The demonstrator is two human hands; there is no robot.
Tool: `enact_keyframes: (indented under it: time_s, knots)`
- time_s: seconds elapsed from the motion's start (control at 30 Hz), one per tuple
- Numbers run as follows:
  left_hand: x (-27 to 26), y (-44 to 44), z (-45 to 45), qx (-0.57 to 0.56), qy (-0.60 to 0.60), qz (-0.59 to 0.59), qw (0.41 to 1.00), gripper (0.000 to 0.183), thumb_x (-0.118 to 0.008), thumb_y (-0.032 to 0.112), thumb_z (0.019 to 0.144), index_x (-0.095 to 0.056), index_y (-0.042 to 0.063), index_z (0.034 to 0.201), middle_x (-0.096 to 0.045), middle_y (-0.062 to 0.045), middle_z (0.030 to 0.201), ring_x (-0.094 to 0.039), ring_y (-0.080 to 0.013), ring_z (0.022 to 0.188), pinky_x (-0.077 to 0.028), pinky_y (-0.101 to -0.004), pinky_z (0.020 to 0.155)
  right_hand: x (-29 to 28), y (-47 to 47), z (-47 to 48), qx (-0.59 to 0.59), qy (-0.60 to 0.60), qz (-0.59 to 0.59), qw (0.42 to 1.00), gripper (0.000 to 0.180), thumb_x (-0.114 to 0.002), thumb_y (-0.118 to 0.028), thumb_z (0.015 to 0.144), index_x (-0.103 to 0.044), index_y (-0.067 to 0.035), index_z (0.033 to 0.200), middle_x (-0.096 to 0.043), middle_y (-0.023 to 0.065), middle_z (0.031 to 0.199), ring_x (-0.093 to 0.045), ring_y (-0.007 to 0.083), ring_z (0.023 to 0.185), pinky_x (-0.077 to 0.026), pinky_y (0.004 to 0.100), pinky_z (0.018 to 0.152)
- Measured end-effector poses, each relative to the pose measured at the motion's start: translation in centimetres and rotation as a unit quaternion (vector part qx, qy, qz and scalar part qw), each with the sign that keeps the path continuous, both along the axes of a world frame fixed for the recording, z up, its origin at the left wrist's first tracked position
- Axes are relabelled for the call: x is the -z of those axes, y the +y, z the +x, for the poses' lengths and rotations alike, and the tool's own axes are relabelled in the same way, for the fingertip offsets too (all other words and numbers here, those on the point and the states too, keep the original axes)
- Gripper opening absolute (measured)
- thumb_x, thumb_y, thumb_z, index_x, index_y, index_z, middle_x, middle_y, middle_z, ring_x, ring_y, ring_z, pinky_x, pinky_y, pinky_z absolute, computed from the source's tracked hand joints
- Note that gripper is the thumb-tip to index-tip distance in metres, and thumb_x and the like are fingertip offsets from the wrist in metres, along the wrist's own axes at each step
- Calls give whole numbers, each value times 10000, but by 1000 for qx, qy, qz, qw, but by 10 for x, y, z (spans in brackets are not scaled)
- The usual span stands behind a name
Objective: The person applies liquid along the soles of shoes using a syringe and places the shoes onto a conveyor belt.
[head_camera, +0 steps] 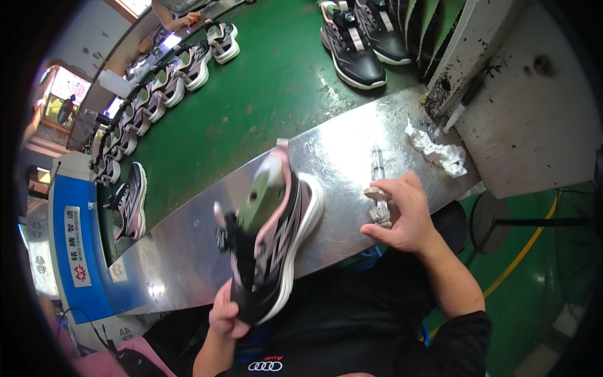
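Observation:
My left hand (223, 311) grips a black and pink sneaker (268, 254) by its toe. The shoe is tilted heel-up in front of me, over the metal ledge (339, 155), its opening facing up. A green insole, a black dial on the tongue side and a thick white sole show, slightly blurred by motion. A clear plastic syringe (378, 162) is in my right hand (407, 212), with the fingers and thumb around its flange and plunger end. Whitish wrapping covers part of the plunger. The syringe's tip points away from me; whether it touches the ledge I cannot tell.
Beyond the ledge runs a green conveyor belt (264, 94), with several sneakers (172, 87) along its far side. A single shoe (132, 202) stands at left, a black pair (355, 52) at top right. Crumpled tissue (438, 148) lies beside a grey machine panel (532, 108). A co-worker's hand (191, 19) shows across.

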State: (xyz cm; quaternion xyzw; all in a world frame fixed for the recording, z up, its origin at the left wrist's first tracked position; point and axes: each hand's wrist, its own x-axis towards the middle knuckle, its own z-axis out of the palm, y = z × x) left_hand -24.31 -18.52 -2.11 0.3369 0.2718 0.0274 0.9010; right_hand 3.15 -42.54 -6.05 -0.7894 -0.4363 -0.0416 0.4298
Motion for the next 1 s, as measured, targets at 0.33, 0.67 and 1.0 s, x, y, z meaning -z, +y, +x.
enact_keyframes:
  time_s: [0.33, 0.67, 1.0]
  knots:
    - [11, 12, 229, 158, -48, 103, 981, 400, -529, 211, 920, -467, -55, 1213, -593, -178, 1094, -615, -289, 994, -523, -352, 853, 0, 7, -7, 20, 4, 19, 1000, 582, -811, -362, 594, -595, -33, 1023, -621, 86, 858, -490, 263, 787, -413, 337, 732]
    - [37, 162, 55, -201, -35, 162, 966, 182, -528, 197, 922, -548, 20, 886, -620, -124, 815, -638, -265, 777, -540, -352, 712, 16, -1, -14, 6, 194, 95, 976, 675, -808, -385, 650, -506, 0, 1115, -446, 58, 958, -482, 182, 851, -405, 293, 770]
    - [45, 345, -67, -505, 50, 205, 837, 701, -549, 556, 845, -344, -38, 1156, -472, -165, 964, -564, -311, 865, -535, -397, 760, 23, 1, -14, 11, 262, 101, 960, 668, -812, -296, 670, -466, -15, 1168, -431, 33, 1017, -486, 136, 887, -422, 272, 774]
